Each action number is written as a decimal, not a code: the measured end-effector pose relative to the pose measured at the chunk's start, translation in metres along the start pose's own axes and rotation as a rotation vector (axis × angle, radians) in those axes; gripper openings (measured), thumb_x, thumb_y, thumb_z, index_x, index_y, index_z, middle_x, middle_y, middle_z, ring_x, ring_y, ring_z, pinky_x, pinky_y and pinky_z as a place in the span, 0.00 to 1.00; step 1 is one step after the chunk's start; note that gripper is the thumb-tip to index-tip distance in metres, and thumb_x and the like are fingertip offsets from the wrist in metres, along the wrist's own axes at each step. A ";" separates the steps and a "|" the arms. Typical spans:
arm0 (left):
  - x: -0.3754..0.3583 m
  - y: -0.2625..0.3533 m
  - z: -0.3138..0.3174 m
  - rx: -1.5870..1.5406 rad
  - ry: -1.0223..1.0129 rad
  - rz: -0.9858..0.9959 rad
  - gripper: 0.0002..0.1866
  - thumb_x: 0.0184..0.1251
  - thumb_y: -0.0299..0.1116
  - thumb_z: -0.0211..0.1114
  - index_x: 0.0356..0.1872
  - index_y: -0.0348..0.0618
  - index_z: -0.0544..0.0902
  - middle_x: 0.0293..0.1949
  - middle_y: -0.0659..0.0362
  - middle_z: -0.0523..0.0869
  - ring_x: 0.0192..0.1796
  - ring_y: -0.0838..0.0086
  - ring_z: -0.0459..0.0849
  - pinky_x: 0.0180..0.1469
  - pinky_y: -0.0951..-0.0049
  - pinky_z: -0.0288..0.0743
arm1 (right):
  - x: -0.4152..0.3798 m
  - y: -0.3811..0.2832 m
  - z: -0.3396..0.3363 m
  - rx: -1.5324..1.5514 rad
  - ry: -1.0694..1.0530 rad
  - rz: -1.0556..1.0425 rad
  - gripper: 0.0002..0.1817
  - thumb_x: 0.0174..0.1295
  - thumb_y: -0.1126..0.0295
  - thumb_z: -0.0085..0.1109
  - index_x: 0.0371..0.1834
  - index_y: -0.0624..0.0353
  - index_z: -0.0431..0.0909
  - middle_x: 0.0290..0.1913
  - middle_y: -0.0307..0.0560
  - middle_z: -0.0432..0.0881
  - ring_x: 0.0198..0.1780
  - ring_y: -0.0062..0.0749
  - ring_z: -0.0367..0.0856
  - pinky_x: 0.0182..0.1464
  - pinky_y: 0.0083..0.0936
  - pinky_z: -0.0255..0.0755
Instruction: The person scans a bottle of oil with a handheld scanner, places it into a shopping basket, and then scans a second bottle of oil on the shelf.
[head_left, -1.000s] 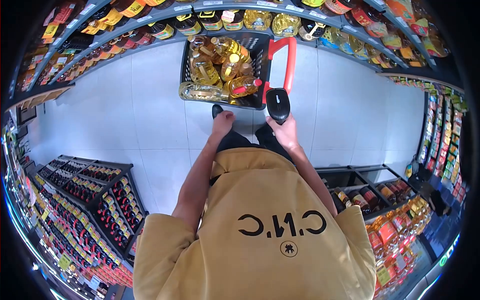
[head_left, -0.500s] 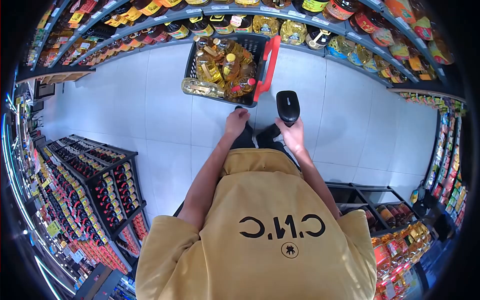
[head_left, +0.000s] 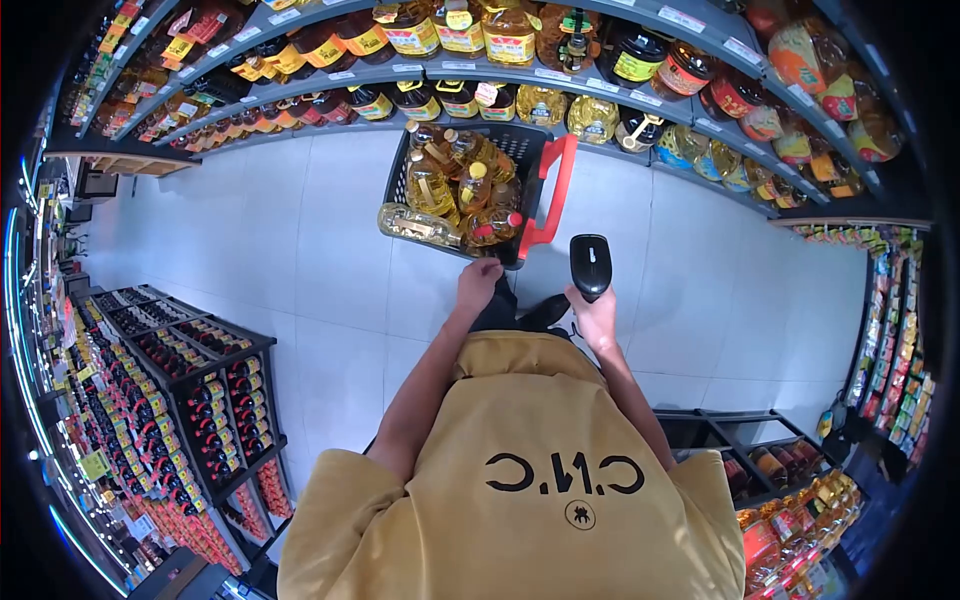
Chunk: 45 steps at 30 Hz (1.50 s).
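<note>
My right hand (head_left: 597,316) is wrapped round the grip of a black barcode scanner (head_left: 591,262), its head pointing up the view. Just below the near edge of a dark shopping basket (head_left: 398,185) is my left hand (head_left: 481,282), fingers curled together; whether anything is in them is hidden. Several bottles of golden cooking oil (head_left: 430,187) fill the basket. One clear bottle (head_left: 418,225) lies sideways along the near rim, beside a bottle with a red cap (head_left: 492,227). A red handle (head_left: 560,190) stands on the basket's right side.
Curved shelves (head_left: 550,75) of oil bottles run across the far side, close behind the basket. A rack of dark bottles (head_left: 205,390) stands at the left, another display (head_left: 790,470) at the lower right. Pale tiled floor (head_left: 340,280) lies between. My shoe (head_left: 543,313) is near the scanner.
The view has tilted up, showing more of the shelves, so most things sit lower. My left hand appears slightly nearer the basket. The scanner stays in my right hand.
</note>
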<state>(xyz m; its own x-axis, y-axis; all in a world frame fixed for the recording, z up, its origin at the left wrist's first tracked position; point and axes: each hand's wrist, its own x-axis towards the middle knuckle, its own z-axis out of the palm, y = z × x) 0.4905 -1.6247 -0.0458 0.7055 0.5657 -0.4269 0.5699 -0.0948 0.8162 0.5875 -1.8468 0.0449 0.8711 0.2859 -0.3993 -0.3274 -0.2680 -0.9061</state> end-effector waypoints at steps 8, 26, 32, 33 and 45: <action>0.035 0.078 0.003 -0.099 -0.043 0.133 0.16 0.68 0.38 0.66 0.49 0.38 0.85 0.40 0.48 0.89 0.44 0.62 0.89 0.49 0.67 0.80 | 0.014 -0.039 0.025 -0.071 0.058 0.046 0.09 0.60 0.72 0.70 0.36 0.62 0.77 0.26 0.32 0.77 0.26 0.14 0.71 0.27 0.20 0.67; 0.066 0.104 0.015 -0.202 -0.647 0.231 0.19 0.70 0.30 0.56 0.60 0.38 0.77 0.51 0.46 0.87 0.55 0.59 0.85 0.58 0.64 0.76 | 0.076 -0.057 0.084 -0.215 0.031 -0.067 0.09 0.62 0.74 0.67 0.43 0.63 0.82 0.27 0.34 0.80 0.25 0.14 0.73 0.28 0.20 0.69; 0.074 0.119 0.028 -0.101 -0.595 0.097 0.24 0.71 0.38 0.55 0.66 0.40 0.71 0.50 0.41 0.86 0.55 0.49 0.84 0.54 0.56 0.78 | 0.090 -0.070 0.075 -0.225 0.074 0.008 0.08 0.62 0.72 0.66 0.41 0.63 0.83 0.25 0.35 0.79 0.24 0.15 0.73 0.26 0.20 0.68; 0.075 0.119 0.035 -0.130 -0.582 0.108 0.26 0.71 0.39 0.55 0.67 0.39 0.68 0.51 0.39 0.85 0.56 0.48 0.84 0.55 0.55 0.77 | 0.091 -0.074 0.074 -0.215 0.085 -0.001 0.08 0.62 0.72 0.66 0.41 0.63 0.83 0.25 0.35 0.79 0.23 0.15 0.73 0.25 0.20 0.68; 0.103 0.190 0.081 0.027 -0.236 -0.040 0.25 0.70 0.37 0.62 0.60 0.32 0.68 0.43 0.37 0.87 0.49 0.43 0.86 0.53 0.49 0.78 | 0.083 -0.084 0.027 -0.172 0.184 0.032 0.09 0.64 0.72 0.66 0.27 0.61 0.78 0.18 0.35 0.74 0.18 0.17 0.69 0.22 0.20 0.61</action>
<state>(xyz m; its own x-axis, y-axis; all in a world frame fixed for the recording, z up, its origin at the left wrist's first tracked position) 0.7057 -1.6510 0.0339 0.7595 0.3621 -0.5404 0.6079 -0.0997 0.7877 0.6770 -1.7753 0.0846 0.9184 0.1072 -0.3808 -0.3021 -0.4315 -0.8500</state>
